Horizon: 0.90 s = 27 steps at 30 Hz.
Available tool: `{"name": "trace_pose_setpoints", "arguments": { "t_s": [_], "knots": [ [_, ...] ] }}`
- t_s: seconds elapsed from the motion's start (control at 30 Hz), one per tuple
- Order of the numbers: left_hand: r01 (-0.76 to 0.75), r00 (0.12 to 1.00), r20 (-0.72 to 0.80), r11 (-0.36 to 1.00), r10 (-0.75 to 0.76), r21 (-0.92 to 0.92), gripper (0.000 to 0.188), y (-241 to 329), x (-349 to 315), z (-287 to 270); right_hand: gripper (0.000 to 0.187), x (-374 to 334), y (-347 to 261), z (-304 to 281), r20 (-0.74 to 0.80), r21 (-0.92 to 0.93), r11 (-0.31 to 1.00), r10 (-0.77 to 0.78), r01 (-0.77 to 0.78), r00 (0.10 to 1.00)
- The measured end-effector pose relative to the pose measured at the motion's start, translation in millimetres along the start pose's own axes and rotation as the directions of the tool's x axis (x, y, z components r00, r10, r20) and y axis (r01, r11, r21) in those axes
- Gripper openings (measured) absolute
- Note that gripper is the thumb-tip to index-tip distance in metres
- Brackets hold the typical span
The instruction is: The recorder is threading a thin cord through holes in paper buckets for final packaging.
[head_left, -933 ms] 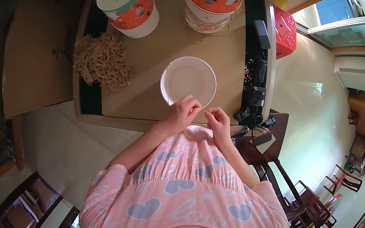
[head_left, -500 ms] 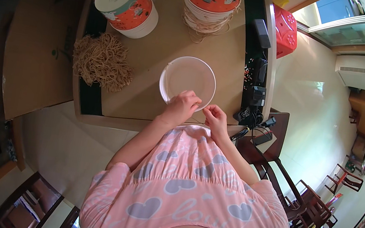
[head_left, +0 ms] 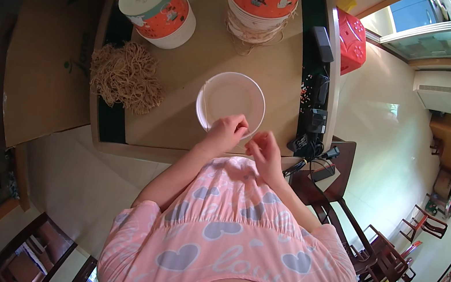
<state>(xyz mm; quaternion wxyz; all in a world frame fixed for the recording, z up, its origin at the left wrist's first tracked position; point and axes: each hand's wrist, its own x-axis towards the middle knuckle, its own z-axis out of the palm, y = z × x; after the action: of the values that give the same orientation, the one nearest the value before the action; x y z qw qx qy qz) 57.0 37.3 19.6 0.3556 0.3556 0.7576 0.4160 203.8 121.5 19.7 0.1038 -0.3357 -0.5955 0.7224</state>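
A white paper bucket (head_left: pixel 227 91) stands upright near the table's front edge, its open mouth facing up. My left hand (head_left: pixel 227 132) is closed in a pinch at the near rim, with its fingertips over the bucket's edge. Just right of it, my right hand (head_left: pixel 263 151) is held with curled fingers, slightly blurred, a little apart from the rim. Whatever lies between the fingers of either hand is too small to make out. A thin light strand shows along the bucket's left rim. To the left lies a tangled pile of tan cords (head_left: pixel 127 77).
Orange-printed paper buckets stand upside down in a stack (head_left: pixel 160 11) at the back left and another stack (head_left: pixel 264 1) at the back, cords around its lower rims. Black power adapters (head_left: pixel 317 120) and cables line the right edge. A cardboard box (head_left: pixel 44 67) stands left, a dark chair (head_left: pixel 335 186) right.
My right hand has shifted slightly left and its fingers have curled differently. My left hand remains at the near rim, and the bucket has barely moved.
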Motion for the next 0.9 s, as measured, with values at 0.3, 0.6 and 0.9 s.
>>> {"name": "trace_pose_setpoints", "arguments": {
  "t_s": [0.3, 0.6, 0.9],
  "knots": [
    [0.557, 0.83, 0.385, 0.59, -0.403, -0.585, 0.012, -14, 19, -4, 0.011, 56, -64, -9, 0.297, -0.652, 0.651, -0.251, 0.388, 0.921],
    [0.149, 0.984, -0.012, 0.86, -0.177, -0.487, 0.009, -28, 17, 13, 0.013, 73, -48, -10, 0.334, -0.82, 0.458, -0.105, 0.344, 0.937],
    [-0.047, 0.783, -0.62, 0.999, 0.04, 0.004, 0.006, -13, -54, -35, 0.011, 68, -53, -11, 0.324, -0.757, 0.564, -0.114, 0.33, 0.939]
  ]
}}
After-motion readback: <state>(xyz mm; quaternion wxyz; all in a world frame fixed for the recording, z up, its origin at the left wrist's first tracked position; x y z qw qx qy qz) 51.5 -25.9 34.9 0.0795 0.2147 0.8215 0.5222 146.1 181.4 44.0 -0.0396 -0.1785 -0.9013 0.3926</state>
